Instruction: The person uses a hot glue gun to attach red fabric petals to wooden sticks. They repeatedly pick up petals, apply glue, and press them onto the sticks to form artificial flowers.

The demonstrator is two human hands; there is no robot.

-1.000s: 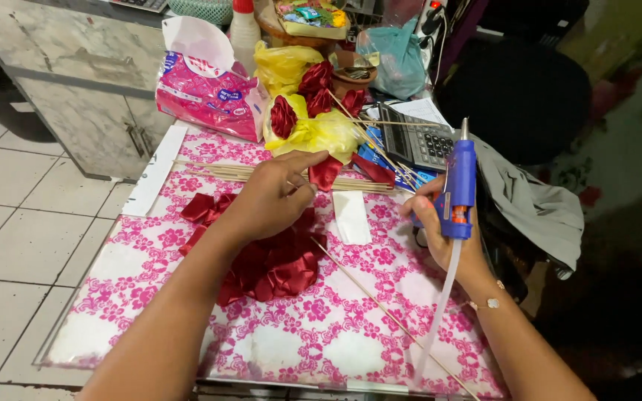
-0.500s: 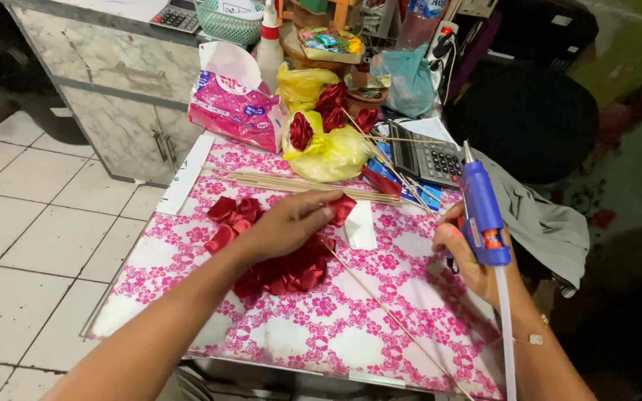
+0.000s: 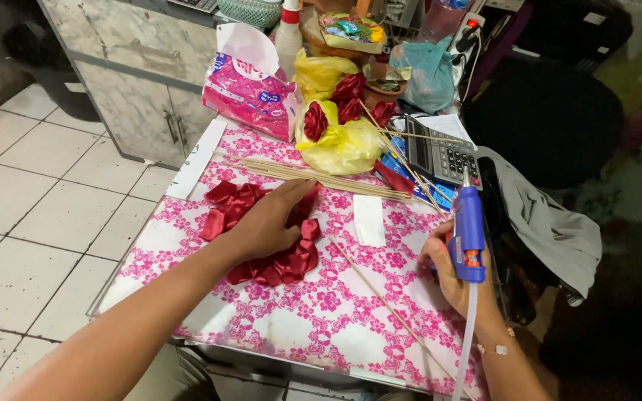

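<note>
My left hand [image 3: 265, 220] rests palm down on a heap of dark red satin ribbon pieces [image 3: 284, 260] on a table covered with pink flowered wrap [image 3: 321, 312]; its fingers are spread over the ribbon. My right hand [image 3: 451, 275] grips a blue hot glue gun [image 3: 468, 232], nozzle up, with a clear glue stick trailing down from it. A thin wooden skewer [image 3: 380, 289] lies diagonally between the two hands.
A bundle of wooden skewers [image 3: 313, 177] lies across the far side. Behind it are a yellow bag with red ribbon roses [image 3: 339, 134], a pink and white packet [image 3: 250, 89], a calculator [image 3: 440, 154] and a grey cloth [image 3: 551, 223]. White floor tiles [image 3: 31, 200] lie left.
My left hand has drawn back from the skewer bundle onto the red ribbon heap. My right hand has lowered the glue gun closer to the table edge. The view has shifted.
</note>
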